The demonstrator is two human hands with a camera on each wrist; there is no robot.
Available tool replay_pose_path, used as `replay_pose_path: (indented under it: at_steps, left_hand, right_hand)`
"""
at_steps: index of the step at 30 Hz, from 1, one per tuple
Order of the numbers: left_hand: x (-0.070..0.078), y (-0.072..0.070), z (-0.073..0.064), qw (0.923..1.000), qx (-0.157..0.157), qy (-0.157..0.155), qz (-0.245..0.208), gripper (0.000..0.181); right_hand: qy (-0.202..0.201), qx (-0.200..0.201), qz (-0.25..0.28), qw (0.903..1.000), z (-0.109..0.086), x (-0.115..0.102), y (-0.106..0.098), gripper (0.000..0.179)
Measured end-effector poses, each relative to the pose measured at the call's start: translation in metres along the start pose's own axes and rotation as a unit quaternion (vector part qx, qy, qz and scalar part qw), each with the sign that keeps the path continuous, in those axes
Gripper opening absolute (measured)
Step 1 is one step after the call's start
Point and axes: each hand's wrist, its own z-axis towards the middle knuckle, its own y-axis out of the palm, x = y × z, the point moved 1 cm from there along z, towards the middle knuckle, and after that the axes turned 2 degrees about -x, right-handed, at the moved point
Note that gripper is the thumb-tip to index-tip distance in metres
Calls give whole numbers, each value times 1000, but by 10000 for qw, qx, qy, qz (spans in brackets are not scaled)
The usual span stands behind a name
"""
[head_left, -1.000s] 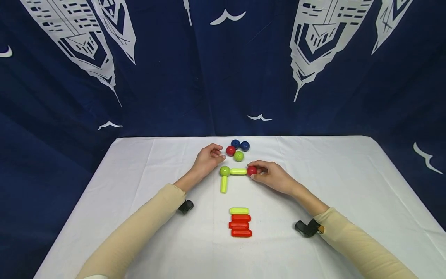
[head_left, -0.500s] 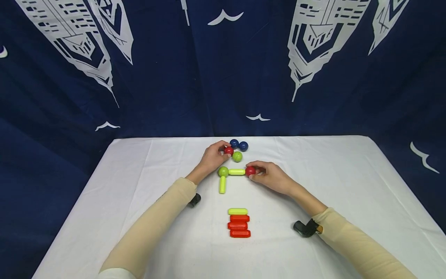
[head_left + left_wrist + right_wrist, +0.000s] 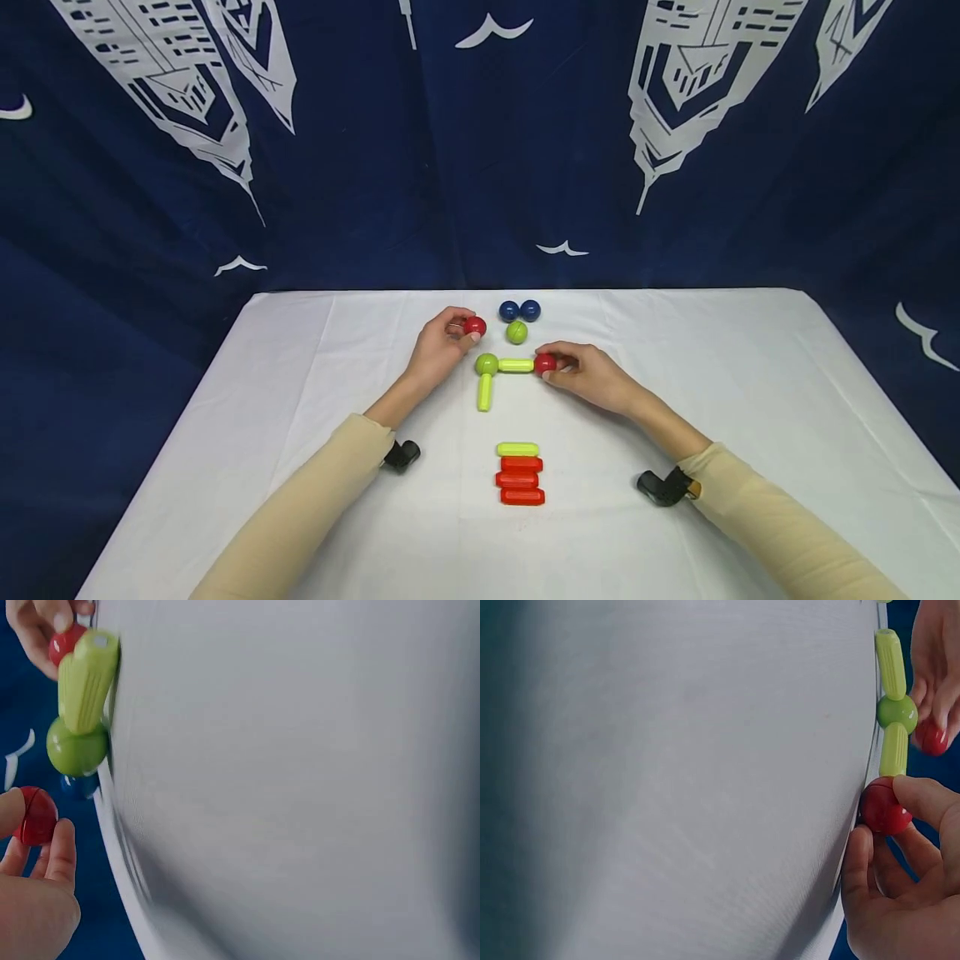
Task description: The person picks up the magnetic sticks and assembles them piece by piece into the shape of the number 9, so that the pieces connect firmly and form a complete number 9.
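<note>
My left hand [image 3: 438, 343] pinches a red ball [image 3: 475, 327] between thumb and fingers, left of the other balls. A second red ball [image 3: 545, 364] is gripped by my right hand [image 3: 596, 379]. That ball meets the right end of a yellow-green rod [image 3: 516, 365], whose left end joins a green ball [image 3: 487, 364]. From this green ball another yellow-green rod [image 3: 484, 393] points toward the front, so the pieces form a corner. In the right wrist view the thumb and fingers wrap the red ball [image 3: 886, 806] at the rod's end.
Two blue balls [image 3: 509, 312] and a loose green ball [image 3: 517, 332] lie toward the back of the white table [image 3: 712, 358]. Nearer the front, a yellow-green rod [image 3: 517, 449] lies above several red rods [image 3: 522, 497] in a stack. A dark blue curtain [image 3: 450, 167] hangs behind.
My left hand reached right to the loose red ball, took hold of it, and drew it left, away from the blue and green balls. The right hand stays on its red ball.
</note>
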Motion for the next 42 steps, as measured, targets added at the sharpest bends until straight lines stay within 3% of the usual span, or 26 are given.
replay_pose_path:
  at_steps: [3,12,19,27,33,37,42]
  left_hand:
    - [4,-6,-18,9999,-86,129,68,32]
    - [5,-20,-74,9984,-424,-58,365,32]
    - [6,-16,-103,9919,-1139,21,558,29]
    - [5,-3,-111,9893,-1064,269,959,24]
    - [7,4,-111,9886,-965,239,1135,24]
    - [8,6,-111,9896,-929,133,1093,26]
    - [10,8,-111,9899,-898,49,1098,28]
  right_hand:
    - [-20,35,-2,10000,-1,0,-2,37]
    - [-47,16,5,10000,-2,1,-4,37]
    - [-66,13,-14,10000,-4,2,-5,36]
    - [-19,-40,-147,9999,-1,-2,-2,40]
    - [-152,85,-366,9992,-4,-2,-3,42]
    - [-184,431,-517,9976,-12,-8,-4,41]
    - [-527,799,-496,9942,-23,-28,2,30]
